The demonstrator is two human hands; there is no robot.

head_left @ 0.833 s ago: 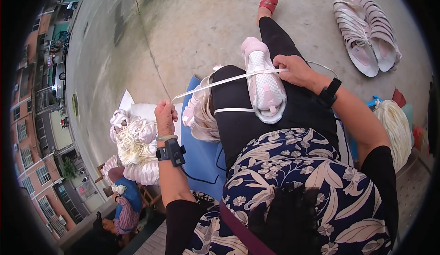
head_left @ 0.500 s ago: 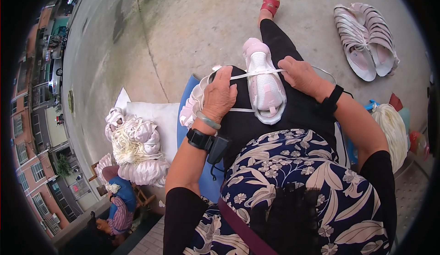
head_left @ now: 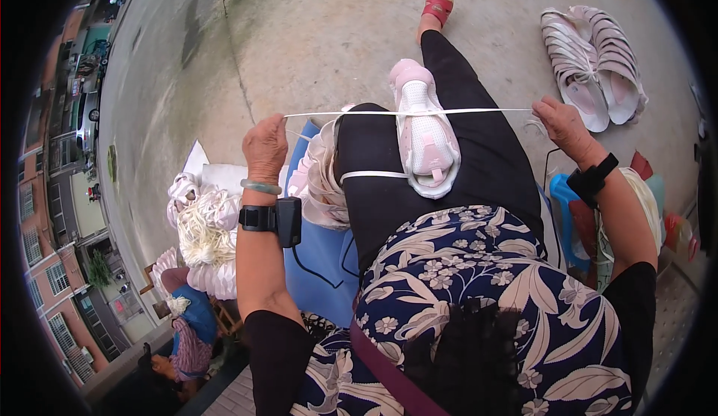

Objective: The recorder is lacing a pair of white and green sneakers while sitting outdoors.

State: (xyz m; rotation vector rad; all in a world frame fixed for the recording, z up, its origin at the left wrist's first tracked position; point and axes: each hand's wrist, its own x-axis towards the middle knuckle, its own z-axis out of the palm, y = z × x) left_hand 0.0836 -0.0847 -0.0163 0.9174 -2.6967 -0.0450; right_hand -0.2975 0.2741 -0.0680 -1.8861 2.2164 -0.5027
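A pink and white shoe upper (head_left: 422, 136) lies lengthwise on my lap, its pink end pointing away from me. Across it runs a white shoelace (head_left: 336, 113), pulled straight and taut from side to side. My left hand (head_left: 265, 145) is closed on the lace's left end, out past my left knee. On the far right, my right hand (head_left: 566, 128) pinches the other end. A white band (head_left: 378, 174) crosses my left thigh and reaches the upper's side. More pink-white uppers (head_left: 321, 180) hang in a bunch beside my left thigh.
Bundled uppers with cream laces (head_left: 206, 236) lie at left, near a seated person (head_left: 191, 334). A stack of uppers (head_left: 598, 72) rests on the concrete floor (head_left: 321, 42) at right. Near my right forearm are a blue plastic piece (head_left: 565, 218) and a hank of cream laces (head_left: 647, 207).
Both hands have moved far apart, left hand leftward and right hand rightward, drawing the shoelace out tight over the upper. The upper has shifted slightly left.
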